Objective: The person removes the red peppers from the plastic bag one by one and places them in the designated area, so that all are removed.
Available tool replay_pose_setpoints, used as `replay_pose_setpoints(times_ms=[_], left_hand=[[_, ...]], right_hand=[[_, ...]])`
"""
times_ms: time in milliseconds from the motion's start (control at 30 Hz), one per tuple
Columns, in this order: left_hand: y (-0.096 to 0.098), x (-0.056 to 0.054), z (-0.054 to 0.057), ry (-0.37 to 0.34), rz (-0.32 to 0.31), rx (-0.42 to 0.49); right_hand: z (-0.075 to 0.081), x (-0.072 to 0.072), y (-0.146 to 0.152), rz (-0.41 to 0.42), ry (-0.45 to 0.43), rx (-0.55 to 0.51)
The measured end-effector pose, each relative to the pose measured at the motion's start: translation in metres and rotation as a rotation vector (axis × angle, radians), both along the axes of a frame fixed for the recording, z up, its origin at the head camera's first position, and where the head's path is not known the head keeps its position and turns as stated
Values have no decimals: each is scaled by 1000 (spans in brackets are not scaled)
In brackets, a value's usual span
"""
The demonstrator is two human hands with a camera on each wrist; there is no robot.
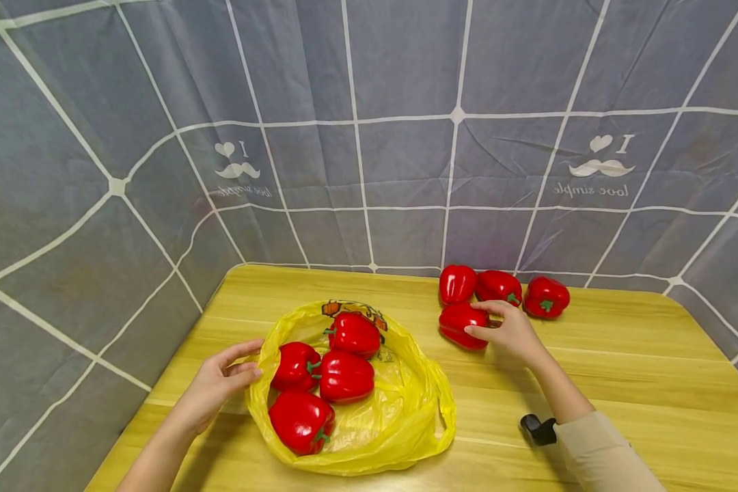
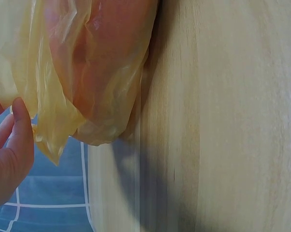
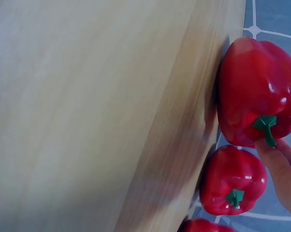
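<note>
Left hand [image 1: 218, 379]: thumb and forefinger spread apart, tips touching the outside of a yellow bag [image 1: 406, 437].
Bag mouth: open, just right of the left fingers.
Bagged peppers [image 1: 347, 377]: four, red with green stems, lying inside, across the bag's wall from the left fingertips.
Right hand [image 1: 512, 335]: thumb and fingers pinching one red pepper at its stem end.
Pinched pepper [image 1: 455, 326]: at the right fingertips, right of the bag; lifted or resting, cannot tell.
Loose peppers [image 1: 458, 284]: three, just beyond the right fingers, one farther right.
Wooden table [image 1: 621, 362]: beneath both hands.
Grey curtain [image 1: 406, 164]: white-lined, beyond all fingers.
</note>
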State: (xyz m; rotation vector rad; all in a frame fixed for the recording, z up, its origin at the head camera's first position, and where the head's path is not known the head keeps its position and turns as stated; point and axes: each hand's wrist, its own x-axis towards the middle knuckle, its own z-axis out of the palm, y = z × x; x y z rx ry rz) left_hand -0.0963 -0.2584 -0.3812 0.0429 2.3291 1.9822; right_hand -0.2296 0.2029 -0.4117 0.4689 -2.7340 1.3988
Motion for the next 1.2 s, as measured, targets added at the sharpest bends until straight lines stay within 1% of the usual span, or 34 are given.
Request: replay_pose_setpoints(times_ms=[333,500,700,833,1033,1200], left_hand=[[1,1,1,-3,3,1],[1,1,1,3,6,3],[1,0,1,10,2,5],[1,0,0,19,-4,11],[1,0,-1,26,-7,22],[1,0,-2,33,-8,23]], right_hand=[[5,2,-1,5,-2,3],[13,3,-1,17,13,-7],[25,6,-4,54,23,-39],[32,11,-10,87,22,-56],[44,22,-24,149,7,-104],[52,33,-38,220,7,-152]])
